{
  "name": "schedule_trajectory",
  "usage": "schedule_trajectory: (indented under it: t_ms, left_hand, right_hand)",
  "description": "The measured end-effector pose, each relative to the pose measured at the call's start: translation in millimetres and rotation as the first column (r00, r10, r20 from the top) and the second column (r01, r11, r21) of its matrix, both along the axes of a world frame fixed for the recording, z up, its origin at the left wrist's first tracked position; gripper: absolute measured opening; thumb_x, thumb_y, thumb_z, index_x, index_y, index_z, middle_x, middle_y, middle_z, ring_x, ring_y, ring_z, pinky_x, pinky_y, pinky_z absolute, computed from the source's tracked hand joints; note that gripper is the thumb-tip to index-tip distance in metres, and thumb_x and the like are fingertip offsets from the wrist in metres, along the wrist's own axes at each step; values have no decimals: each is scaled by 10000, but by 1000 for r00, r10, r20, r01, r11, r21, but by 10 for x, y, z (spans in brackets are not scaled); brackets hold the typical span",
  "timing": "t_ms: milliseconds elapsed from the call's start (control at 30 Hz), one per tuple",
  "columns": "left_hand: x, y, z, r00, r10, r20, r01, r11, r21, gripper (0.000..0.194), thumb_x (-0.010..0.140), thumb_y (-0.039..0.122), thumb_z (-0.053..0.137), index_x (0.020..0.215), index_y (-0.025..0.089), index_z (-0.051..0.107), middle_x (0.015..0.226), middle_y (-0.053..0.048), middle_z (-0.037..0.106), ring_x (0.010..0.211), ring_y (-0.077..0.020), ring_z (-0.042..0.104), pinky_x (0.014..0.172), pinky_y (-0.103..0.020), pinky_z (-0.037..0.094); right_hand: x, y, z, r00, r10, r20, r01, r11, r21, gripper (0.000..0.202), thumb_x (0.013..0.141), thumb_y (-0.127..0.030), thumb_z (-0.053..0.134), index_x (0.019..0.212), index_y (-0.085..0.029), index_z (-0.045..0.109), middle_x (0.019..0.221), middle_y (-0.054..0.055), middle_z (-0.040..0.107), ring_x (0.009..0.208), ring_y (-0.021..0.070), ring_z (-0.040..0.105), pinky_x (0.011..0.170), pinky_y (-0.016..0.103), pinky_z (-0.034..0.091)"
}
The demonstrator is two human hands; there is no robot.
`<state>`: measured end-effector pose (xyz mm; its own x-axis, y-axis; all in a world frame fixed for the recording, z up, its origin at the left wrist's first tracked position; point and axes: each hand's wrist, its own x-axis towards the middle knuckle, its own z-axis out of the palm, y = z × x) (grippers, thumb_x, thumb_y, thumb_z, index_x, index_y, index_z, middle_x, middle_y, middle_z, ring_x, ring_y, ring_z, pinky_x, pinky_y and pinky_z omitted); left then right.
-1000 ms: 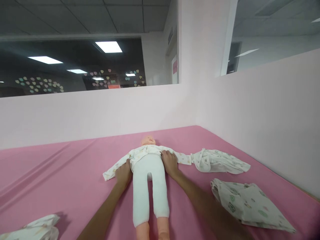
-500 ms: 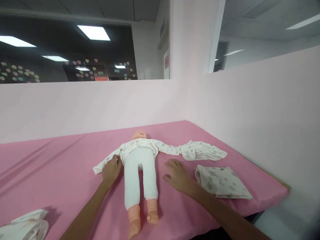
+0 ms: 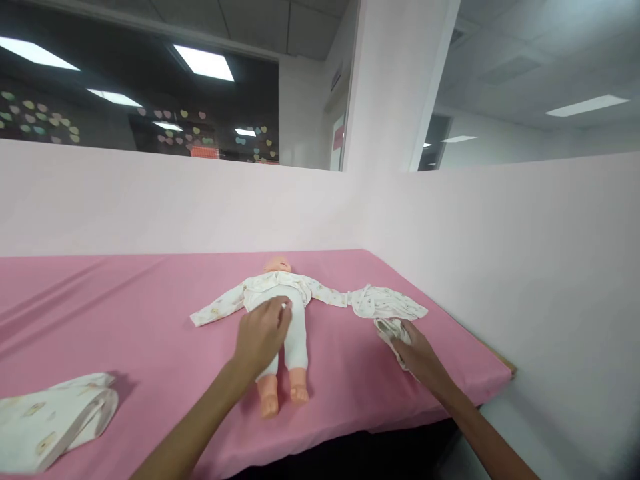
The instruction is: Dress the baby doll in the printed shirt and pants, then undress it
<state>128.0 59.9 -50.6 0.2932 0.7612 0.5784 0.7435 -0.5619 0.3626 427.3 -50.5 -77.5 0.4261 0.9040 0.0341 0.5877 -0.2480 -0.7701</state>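
A baby doll (image 3: 298, 340) lies on its back, in white trousers and a patterned white top (image 3: 225, 307) with the sleeves spread wide. Over the doll's waist and one trouser leg is my left hand (image 3: 263, 330), its fingers curled close together; whether anything is between them is hidden. My right hand (image 3: 415, 350) grips a folded patterned cloth (image 3: 393, 330) at the right, partly covering it. Just beyond that hand, a bunched patterned cloth (image 3: 385, 302) touches the end of the doll's right-side sleeve.
The pink-covered table (image 3: 160, 287) meets white walls (image 3: 200, 207) at the back and right. Another folded patterned cloth (image 3: 50, 420) lies at the near left. Windows rise above the walls. The table's front edge curves across the near side.
My left hand has moved right, from beside the doll to over its waist. My right hand has moved right and taken hold of the folded cloth. The camera view has shifted.
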Motion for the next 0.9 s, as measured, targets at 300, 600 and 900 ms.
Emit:
schedule_trajectory:
  t_ms: [300, 600, 900]
  left_hand:
    - [451, -1010, 443, 895, -437, -89, 426, 897, -115, 589, 875, 523, 492, 1376, 224, 415, 1219, -119, 611, 1052, -313, 578, 792, -401, 426]
    - [226, -942, 573, 779, -384, 496, 513, 845, -152, 255, 930, 344, 406, 944, 214, 624, 866, -16, 644, 772, -173, 563, 676, -273, 435]
    - [24, -945, 645, 619, -196, 760, 553, 796, -246, 191, 868, 353, 484, 779, 201, 556, 685, 20, 514, 630, -123, 469, 588, -218, 420]
  right_hand:
    - [-804, -363, 905, 873, 331, -359, -221, 924, 313, 547, 828, -425, 598, 1320, -252, 431, 1152, 50, 583, 959, 154, 604, 789, 262, 536]
    - [-808, -528, 821, 896, 360, -259, -280, 913, 298, 483, 873, -386, 527, 1328, -265, 424, 921, 13, 591, 770, 127, 578, 648, 227, 479]
    - [-839, -404, 617, 954, 291, 75, -296, 865, 405, 342, 854, -283, 515, 1193, -249, 549, 1190, 30, 546, 1075, 158, 506, 910, 283, 428]
